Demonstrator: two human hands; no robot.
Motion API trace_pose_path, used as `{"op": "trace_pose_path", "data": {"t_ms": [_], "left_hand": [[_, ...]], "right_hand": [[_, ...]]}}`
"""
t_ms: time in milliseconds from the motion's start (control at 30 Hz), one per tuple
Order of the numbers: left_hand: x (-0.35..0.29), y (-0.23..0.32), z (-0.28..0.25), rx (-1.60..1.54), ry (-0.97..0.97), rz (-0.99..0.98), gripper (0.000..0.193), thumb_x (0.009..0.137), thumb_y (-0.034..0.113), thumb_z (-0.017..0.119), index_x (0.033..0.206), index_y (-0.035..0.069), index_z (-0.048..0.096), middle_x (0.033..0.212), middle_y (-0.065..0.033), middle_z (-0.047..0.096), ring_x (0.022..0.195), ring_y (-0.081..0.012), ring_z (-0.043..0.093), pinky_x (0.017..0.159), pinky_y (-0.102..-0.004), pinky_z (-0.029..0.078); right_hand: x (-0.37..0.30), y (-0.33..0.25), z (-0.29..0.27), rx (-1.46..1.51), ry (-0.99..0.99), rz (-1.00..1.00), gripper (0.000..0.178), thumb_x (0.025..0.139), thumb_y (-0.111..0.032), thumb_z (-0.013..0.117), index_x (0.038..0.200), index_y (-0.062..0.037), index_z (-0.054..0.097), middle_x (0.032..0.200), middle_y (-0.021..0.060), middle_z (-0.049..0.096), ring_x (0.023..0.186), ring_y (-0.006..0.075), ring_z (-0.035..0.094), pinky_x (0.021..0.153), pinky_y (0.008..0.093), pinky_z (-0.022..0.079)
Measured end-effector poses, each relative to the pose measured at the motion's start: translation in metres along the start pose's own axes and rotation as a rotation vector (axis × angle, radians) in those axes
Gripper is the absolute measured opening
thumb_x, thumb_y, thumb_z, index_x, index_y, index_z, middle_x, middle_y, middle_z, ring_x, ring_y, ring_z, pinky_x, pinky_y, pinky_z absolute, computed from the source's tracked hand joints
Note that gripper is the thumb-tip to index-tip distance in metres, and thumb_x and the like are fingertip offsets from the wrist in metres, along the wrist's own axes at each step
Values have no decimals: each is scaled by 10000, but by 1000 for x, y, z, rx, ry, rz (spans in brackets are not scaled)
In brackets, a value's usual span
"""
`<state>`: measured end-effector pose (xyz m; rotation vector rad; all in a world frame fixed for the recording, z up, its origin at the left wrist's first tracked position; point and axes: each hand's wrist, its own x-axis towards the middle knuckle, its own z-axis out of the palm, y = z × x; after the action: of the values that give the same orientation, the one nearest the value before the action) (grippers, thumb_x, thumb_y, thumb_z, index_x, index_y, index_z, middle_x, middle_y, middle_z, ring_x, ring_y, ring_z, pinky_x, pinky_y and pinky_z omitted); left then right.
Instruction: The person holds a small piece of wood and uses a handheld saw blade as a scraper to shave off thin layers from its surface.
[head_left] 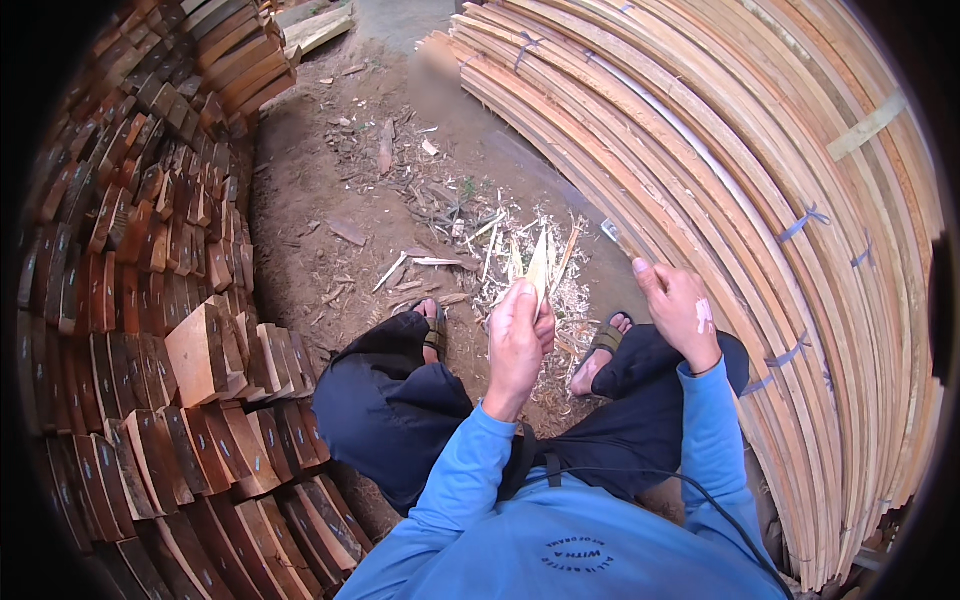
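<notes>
My left hand (518,335) is closed around a pale, flat piece of wood (540,262) with its tapered point directed away from me. To its right, my right hand (680,312) grips the wooden handle of a knife (627,243). A light metal collar shows beyond the handle, and what looks like a long grey blade runs on toward the far left, faint against the ground. Knife and wood are apart. Below my hands, pale wood shavings (570,300) and split slivers lie between my sandalled feet.
Stacked timber blocks (130,230) form a wall on my left. Long sawn strips (700,130), bundled with bluish ties, are piled close on my right. Bark and chips (385,145) litter the dirt ground (310,190). A thin black cable (690,480) crosses my lap.
</notes>
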<state>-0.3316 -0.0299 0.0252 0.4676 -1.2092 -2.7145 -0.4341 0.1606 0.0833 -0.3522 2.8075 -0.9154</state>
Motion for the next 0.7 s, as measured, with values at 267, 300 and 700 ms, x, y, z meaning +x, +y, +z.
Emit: {"op": "trace_pose_path", "data": {"t_ms": [267,300,700], "left_hand": [[0,15,-4,-203,-80,-109,363,1112,361,378,834,127,399,582,77,276,455,-30,212,404,-221,161],[1,12,-9,-306,-102,-140,381,1118,384,359,843,125,407,581,77,276,454,-32,210,403,-220,165],[-3,13,4,-75,-92,-85,466,1129,444,310,1103,49,554,604,72,316,483,-39,254,441,-212,213]], "right_hand": [[-10,28,-5,-125,75,4,570,1016,-423,613,724,66,598,561,215,477,493,298,505,531,450,369],[-11,31,-6,-113,74,12,563,1014,-421,614,730,65,601,568,221,473,501,305,474,537,455,358],[-32,29,-22,-41,80,-95,495,1013,-381,621,746,34,580,553,195,394,509,280,361,517,426,324]]}}
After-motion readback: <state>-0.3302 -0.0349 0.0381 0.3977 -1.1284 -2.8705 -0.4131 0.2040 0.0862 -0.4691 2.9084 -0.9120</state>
